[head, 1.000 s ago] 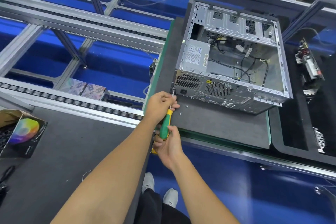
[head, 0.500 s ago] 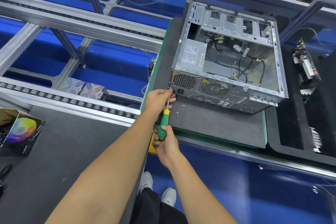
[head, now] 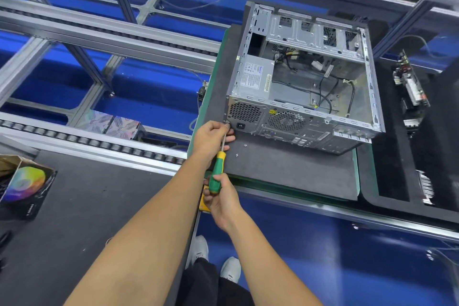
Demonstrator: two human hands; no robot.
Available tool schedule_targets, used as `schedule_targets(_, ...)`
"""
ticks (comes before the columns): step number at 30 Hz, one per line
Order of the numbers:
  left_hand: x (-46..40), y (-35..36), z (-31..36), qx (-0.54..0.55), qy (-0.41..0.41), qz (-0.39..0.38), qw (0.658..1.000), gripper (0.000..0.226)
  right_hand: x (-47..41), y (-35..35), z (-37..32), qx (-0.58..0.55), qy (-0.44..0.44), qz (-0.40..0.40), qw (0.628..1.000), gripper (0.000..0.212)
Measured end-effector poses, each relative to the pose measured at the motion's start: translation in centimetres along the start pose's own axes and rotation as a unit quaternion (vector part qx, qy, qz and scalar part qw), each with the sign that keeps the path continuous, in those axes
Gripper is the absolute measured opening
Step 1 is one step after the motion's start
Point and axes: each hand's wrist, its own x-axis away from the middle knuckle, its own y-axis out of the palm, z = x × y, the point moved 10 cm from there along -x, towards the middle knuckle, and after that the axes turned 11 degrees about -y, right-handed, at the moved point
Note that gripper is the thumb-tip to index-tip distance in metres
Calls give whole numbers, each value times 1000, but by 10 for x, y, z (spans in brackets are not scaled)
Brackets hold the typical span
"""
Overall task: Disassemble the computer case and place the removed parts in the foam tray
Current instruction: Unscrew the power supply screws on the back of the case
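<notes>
The computer case (head: 303, 79) lies on its side on a dark mat (head: 285, 169) on the table, its open side up and its rear panel facing the person. It sits toward two o'clock from the hands. Its long axis runs roughly from nine o'clock to three o'clock, tilted slightly clockwise.

The right hand (head: 221, 199) grips the green and yellow handle of a screwdriver (head: 217, 171), fingers curled round it. The shaft points up toward twelve o'clock, leaning a little to one o'clock, and its tip meets the lower left corner of the rear panel, just beside the power supply (head: 253, 79) grille. The left hand (head: 211, 136) is curled round the shaft near the tip, fingers pinching it at the screw; this probably steadies the tip and is ready to catch the screw as it comes free. Whether the screw is already loose cannot be told.

Two small screws (head: 241, 150) lie on the mat at about one o'clock from the left hand, probably removed fasteners not yet put away. The black foam tray (head: 387, 156) stands at three o'clock, just beside the mat, with a circuit board (head: 409, 84) lying in it. The step in hand appears to be freeing the power supply from the rear panel.
</notes>
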Motion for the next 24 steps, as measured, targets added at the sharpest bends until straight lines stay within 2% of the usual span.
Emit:
schedule_targets(6, 3, 3, 1, -65, 34, -14, 997, 11, 7, -3, 2, 24, -13, -15, 1000, 18)
schedule_targets(10, 3, 3, 2, -70, 41, -20, 996, 7, 11, -9, -11, 43, -62, -10, 997, 9)
schedule_targets(16, 1, -7, 3, -46, 19, -1, 999, 10, 16, -20, -27, 68, -114, 16, 991, 10)
schedule_targets(20, 2, -3, 4, -135, 36, -21, 990, 10, 17, -28, -36, 71, -117, 30, 990, 11)
schedule_targets(22, 5, 1, 13, -271, 98, -6, 958, 13, 17, -33, -40, 78, -120, 34, 989, 13)
schedule_targets(24, 13, 8, 21, -460, 171, 27, 871, 15, 17, -40, -44, 83, -127, 39, 988, 12)
